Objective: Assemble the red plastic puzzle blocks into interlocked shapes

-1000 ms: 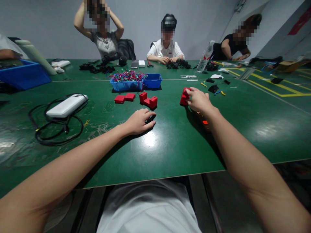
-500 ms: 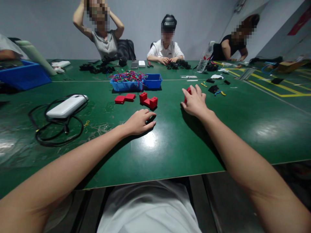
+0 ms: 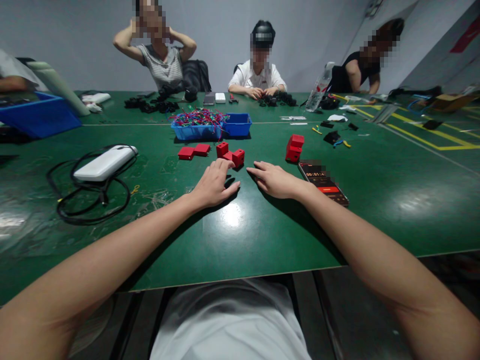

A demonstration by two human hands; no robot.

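My left hand (image 3: 214, 184) rests low over the table with thumb and fingers apart, holding nothing. Its fingertips reach the near side of a red U-shaped block (image 3: 236, 158); whether they touch it I cannot tell. My right hand (image 3: 276, 180) is open and flat, fingers stretched toward that block, a small gap away. Beyond the right hand an upright red block (image 3: 294, 148) stands on its own. A flat red stepped piece (image 3: 194, 151) lies left of the U-shaped block. Beside my right wrist lies a phone (image 3: 325, 185) with a lit timer, partly covered by the forearm.
Two blue bins (image 3: 237, 125) stand behind the red pieces, one heaped with coloured wires (image 3: 200, 118). A white power bank (image 3: 105, 163) with a black cable (image 3: 93, 220) lies left. Farther right are a plastic bottle (image 3: 320, 87) and small pliers (image 3: 341, 144). Several people sit around the table.
My right hand has let go of the upright red block and moved left and nearer to me, uncovering the phone. My left hand has shifted slightly forward, toward the U-shaped block.
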